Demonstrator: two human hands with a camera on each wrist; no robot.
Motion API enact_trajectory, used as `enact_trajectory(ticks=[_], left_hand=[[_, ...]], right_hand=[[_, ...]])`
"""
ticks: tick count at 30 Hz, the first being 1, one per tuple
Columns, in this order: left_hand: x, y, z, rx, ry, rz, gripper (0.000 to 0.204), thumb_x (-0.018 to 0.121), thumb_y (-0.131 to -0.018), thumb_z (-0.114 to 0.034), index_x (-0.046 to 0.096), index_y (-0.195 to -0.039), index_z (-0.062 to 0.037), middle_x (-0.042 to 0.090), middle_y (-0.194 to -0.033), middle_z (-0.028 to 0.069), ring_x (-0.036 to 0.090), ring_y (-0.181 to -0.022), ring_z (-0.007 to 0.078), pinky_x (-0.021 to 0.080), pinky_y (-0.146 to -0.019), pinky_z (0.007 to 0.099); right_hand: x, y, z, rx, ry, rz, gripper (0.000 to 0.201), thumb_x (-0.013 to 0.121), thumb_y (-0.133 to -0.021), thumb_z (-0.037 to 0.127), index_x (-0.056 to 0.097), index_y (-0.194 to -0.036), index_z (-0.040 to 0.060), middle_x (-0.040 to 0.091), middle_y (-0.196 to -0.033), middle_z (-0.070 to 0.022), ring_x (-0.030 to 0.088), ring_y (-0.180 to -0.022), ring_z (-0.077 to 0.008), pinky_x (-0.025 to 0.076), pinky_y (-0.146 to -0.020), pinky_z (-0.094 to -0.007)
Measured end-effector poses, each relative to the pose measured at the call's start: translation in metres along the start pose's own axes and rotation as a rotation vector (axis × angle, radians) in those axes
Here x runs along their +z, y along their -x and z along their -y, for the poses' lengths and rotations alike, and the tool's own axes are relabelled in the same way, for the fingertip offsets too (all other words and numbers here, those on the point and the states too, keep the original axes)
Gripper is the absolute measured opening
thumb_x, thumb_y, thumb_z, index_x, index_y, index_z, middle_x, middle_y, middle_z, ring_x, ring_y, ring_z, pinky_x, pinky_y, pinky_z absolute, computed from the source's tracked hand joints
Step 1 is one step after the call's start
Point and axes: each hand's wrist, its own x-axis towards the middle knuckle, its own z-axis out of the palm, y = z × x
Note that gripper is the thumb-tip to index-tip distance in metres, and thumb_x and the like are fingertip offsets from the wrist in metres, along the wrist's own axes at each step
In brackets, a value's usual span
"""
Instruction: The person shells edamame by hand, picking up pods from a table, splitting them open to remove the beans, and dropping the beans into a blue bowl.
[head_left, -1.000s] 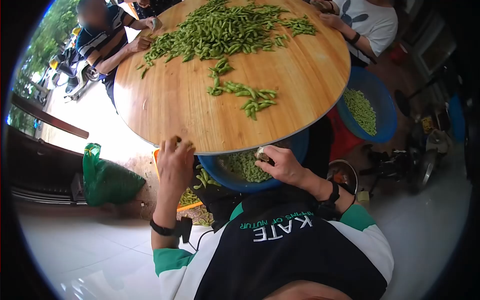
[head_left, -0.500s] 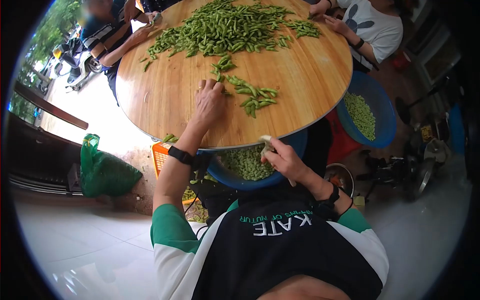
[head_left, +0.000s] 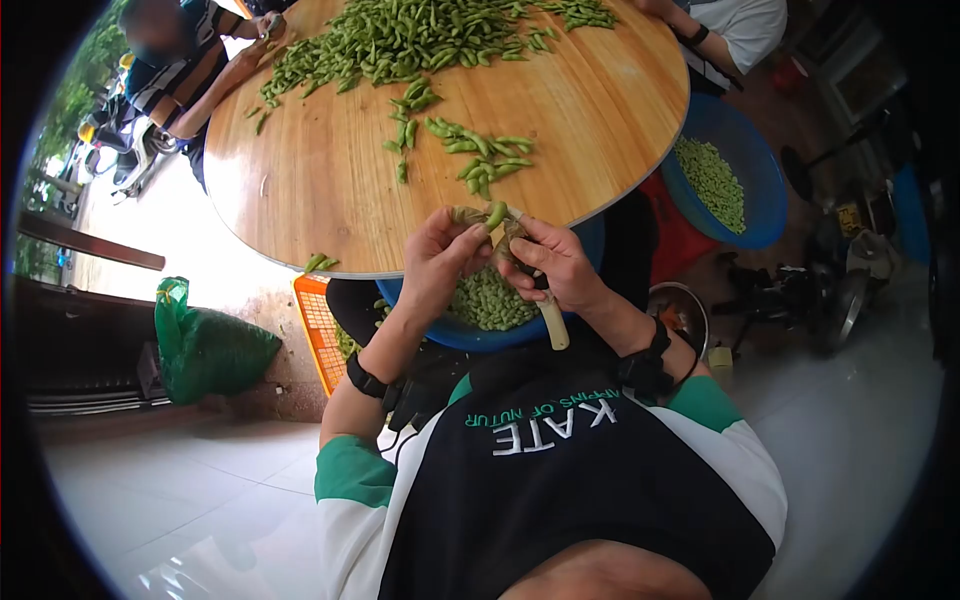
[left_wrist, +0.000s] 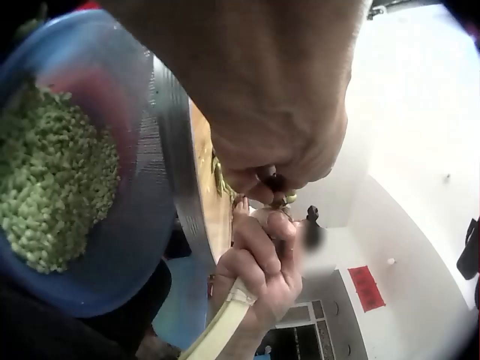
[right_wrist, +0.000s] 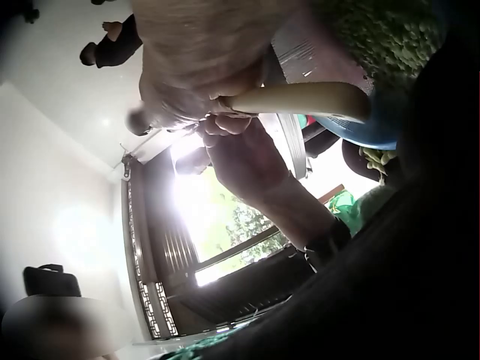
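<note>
In the head view my left hand (head_left: 440, 262) pinches a green soybean pod (head_left: 495, 215) just beyond the near table edge. My right hand (head_left: 560, 262) meets it there, fingers curled round a tool whose long cream handle (head_left: 552, 322) sticks out below the palm; its working end is hidden among the fingers. In the right wrist view the handle (right_wrist: 307, 100) looks smooth and slightly curved. Under both hands stands a blue basin (left_wrist: 139, 217) of shelled green beans (left_wrist: 52, 180). Several loose pods (head_left: 480, 155) lie on the wooden table (head_left: 320, 190), near a large heap of pods (head_left: 400, 45).
A second blue basin (head_left: 765, 200) of beans stands at the right. An orange crate (head_left: 312, 320) and a green bag (head_left: 215, 350) are on the floor to the left. Two other people sit at the table's far sides. A metal bowl (head_left: 690, 310) is by my right forearm.
My left hand reached onto the table among the loose pods, then came back with a pod to my right hand. The right hand stays over the basin with the cream-handled tool.
</note>
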Motion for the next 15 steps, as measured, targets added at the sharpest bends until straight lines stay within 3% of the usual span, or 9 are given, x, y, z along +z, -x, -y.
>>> enact_trajectory(ticks=[3,15], left_hand=[[0.000,0.005,0.002,-0.006,0.032,-0.021,0.013,0.060,-0.093,-0.011,0.060,-0.103,-0.0032,0.063,-0.076,-0.0016,0.054,-0.064,0.0034,0.038,-0.053,0.0164],[-0.001,0.013,0.008,0.048,0.043,-0.013,0.016,0.060,-0.092,-0.010,0.062,-0.106,-0.0021,0.062,-0.077,-0.0014,0.054,-0.065,0.0034,0.038,-0.053,0.0165]], right_hand=[[0.003,0.003,0.000,0.036,-0.032,0.025,0.025,0.045,-0.099,0.017,0.049,-0.117,0.0006,0.057,-0.082,-0.0052,0.044,-0.056,-0.0056,0.035,-0.042,-0.0179],[0.005,0.007,-0.004,0.061,-0.087,-0.030,0.028,0.048,-0.098,0.015,0.051,-0.122,0.0017,0.058,-0.082,-0.0053,0.040,-0.051,-0.0052,0.035,-0.041,-0.0176]])
